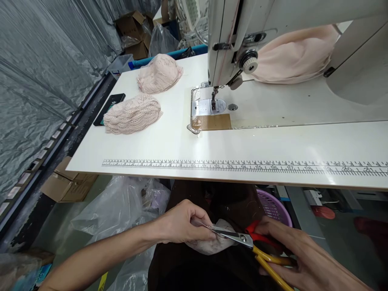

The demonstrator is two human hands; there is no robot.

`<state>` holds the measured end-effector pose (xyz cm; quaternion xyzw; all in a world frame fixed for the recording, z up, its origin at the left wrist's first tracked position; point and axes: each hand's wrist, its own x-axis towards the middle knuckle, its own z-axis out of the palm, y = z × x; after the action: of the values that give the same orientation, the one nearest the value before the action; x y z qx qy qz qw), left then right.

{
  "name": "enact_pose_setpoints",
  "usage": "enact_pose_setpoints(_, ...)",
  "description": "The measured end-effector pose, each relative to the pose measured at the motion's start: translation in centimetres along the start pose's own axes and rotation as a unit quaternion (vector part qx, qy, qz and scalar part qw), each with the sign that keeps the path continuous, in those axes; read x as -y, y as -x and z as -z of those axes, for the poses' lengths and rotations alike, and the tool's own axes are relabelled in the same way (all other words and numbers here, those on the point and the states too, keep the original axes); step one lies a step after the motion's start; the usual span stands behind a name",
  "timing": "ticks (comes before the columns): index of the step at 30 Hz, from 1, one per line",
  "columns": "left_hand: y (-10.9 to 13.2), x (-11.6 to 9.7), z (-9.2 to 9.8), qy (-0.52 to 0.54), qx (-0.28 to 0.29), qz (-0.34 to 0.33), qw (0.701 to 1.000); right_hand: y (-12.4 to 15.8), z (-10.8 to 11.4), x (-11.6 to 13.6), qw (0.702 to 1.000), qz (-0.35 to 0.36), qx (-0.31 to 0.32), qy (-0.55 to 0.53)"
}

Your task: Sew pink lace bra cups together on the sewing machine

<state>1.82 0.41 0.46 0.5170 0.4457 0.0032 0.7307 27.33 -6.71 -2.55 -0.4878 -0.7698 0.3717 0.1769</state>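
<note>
Over the lap, my left hand [189, 224] pinches a small pale fabric piece [209, 245] that looks like a lace bra cup. My right hand [298, 250] grips a pair of scissors [247, 239] with one red and one yellow handle. The blades point left and reach the edge of the fabric by my left thumb; whether they are cutting into it I cannot tell. On the white table beyond are a stack of pink lace cups [133, 114] and another pink lace cup pile [159, 74].
A sewing machine [226, 48] stands on the table, pink fabric [294, 56] under its arm. A printed ruler [194, 166] runs along the front edge. A phone [104, 111] lies partly under the stack. Below are a purple basket [274, 206], plastic bags [112, 206] and a cardboard box [69, 184].
</note>
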Motion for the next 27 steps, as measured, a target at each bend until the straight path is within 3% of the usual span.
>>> enact_pose_setpoints(9, -0.2, 0.0, -0.1, 0.04, -0.002, 0.006, 0.999, 0.1, -0.4, -0.4, 0.997, -0.047, 0.035, -0.05)
enact_pose_setpoints(16, -0.1, 0.0, -0.1, 0.037, -0.001, 0.007, 0.999, 0.6, -0.7, -1.4, 0.997, -0.024, 0.053, -0.059)
enact_pose_setpoints(24, 0.0, -0.5, 0.0, 0.043, -0.015, 0.016, 0.999, 0.2, -0.7, -0.4, 0.998, -0.005, 0.03, -0.051)
enact_pose_setpoints(27, 0.0, -0.2, 0.1, 0.045, -0.017, 0.008, 0.999, 0.6, -0.5, -0.9, 0.998, 0.002, -0.047, -0.031)
